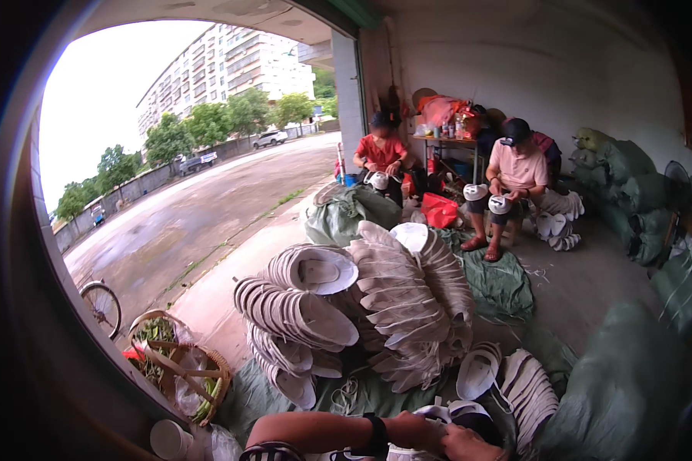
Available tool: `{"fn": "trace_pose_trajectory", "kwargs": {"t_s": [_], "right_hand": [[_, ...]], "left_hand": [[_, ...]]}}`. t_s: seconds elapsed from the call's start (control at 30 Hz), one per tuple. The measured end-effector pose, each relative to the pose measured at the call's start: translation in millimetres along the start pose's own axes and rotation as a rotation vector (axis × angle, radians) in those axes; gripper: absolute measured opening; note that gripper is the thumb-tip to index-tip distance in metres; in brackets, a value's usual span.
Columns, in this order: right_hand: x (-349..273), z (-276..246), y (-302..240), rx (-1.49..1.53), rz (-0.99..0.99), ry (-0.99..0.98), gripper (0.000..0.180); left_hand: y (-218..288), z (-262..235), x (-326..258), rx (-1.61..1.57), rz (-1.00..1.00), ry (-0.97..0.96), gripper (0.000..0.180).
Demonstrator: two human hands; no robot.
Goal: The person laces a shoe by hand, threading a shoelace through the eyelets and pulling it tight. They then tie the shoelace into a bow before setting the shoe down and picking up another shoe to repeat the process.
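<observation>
At the lower edge my left hand (414, 430), with a black band on its wrist, is closed at the near side of a white shoe upper (457, 409) with a dark inside. My right hand (467, 444) is closed on the same piece, close beside the left. Both sets of fingertips are partly hidden. Just beyond my hands lies a loose pale shoe upper (478, 372). To its right, a nested row of pale shoe uppers (532, 396) lies on its side. Larger nested stacks of shoe uppers (404, 307) are piled in front of me.
A wicker basket (221, 374) with greens and a white tub (169, 439) stand at the left. Green sacks (619, 384) bulge at the right; a green sheet (496, 284) covers floor. Two co-workers (380, 154) (517, 165) sit beyond the pile, handling white shoe uppers.
</observation>
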State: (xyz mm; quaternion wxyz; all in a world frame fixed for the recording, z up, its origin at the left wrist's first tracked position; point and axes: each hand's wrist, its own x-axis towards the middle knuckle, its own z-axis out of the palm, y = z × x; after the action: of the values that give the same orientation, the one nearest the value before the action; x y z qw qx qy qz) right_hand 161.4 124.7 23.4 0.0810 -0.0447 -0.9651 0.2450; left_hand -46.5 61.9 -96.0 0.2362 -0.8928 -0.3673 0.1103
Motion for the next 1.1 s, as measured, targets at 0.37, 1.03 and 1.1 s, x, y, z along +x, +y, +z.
{"fn": "trace_pose_trajectory", "kwargs": {"t_s": [0.37,1.03,1.1], "right_hand": [[6.2,26.7,17.2,-0.289,0.227,-0.298,0.028],[4.9,-6.9,36.6,1.325,0.551,0.664,0.017],[-4.3,2.1,34.1,1.137,0.621,0.53,0.015]], "left_hand": [[-21.5,-94.3,-7.9,-1.066,-0.517,-0.145,0.021],[-18.1,-104.0,-8.7,-1.083,-0.749,0.15,0.013],[-19.0,-104.7,-9.8,-0.936,-0.702,0.098,0.012]]}}
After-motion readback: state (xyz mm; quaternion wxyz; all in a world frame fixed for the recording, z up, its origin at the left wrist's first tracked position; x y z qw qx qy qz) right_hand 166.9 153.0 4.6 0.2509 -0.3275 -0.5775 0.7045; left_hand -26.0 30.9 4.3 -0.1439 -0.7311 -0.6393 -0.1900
